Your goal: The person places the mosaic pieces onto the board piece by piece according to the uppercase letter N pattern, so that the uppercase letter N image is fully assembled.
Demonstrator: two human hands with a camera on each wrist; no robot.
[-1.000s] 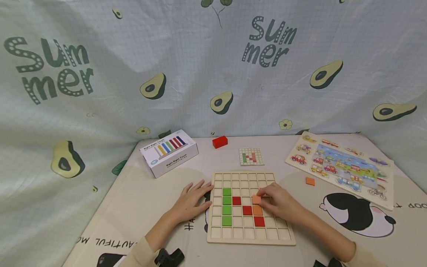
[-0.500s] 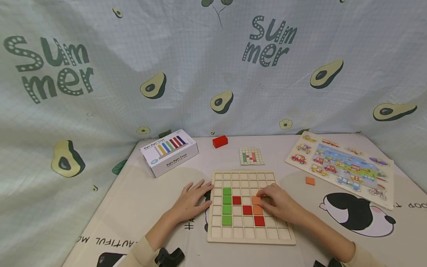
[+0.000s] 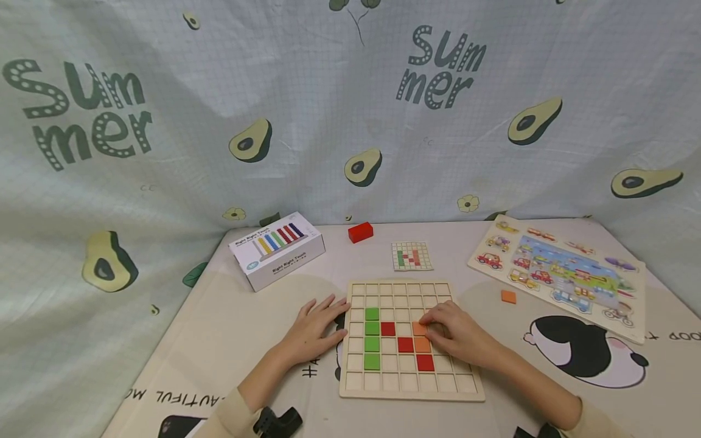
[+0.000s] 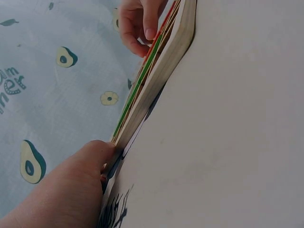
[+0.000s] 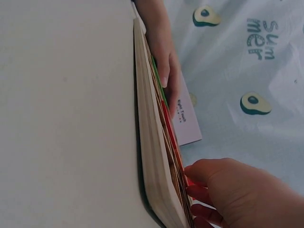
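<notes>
A wooden grid board [image 3: 405, 384] lies on the table, with green tiles [image 3: 372, 344] in one column and red tiles [image 3: 405, 345] stepping down to the right. My right hand [image 3: 459, 333] pinches an orange tile [image 3: 418, 328] at its right edge, over a cell just above a second orange tile [image 3: 421, 344]. In the right wrist view the right thumb and fingers curl close over the board's surface. My left hand [image 3: 313, 331] rests at the board's left edge, fingers spread, the fingertips touching the rim. The left wrist view shows the left thumb [image 4: 97, 154] against that rim.
A small pattern card [image 3: 412, 256] lies behind the board. Further back are a red block [image 3: 361, 232] and a white box [image 3: 279, 250] at the left. One loose orange tile [image 3: 508, 297] lies right of the board, near a vehicle picture puzzle [image 3: 558, 277]. A printed curtain hangs behind.
The orange tile under my right fingertips has shifted very slightly left. Both hands otherwise stay in place.
</notes>
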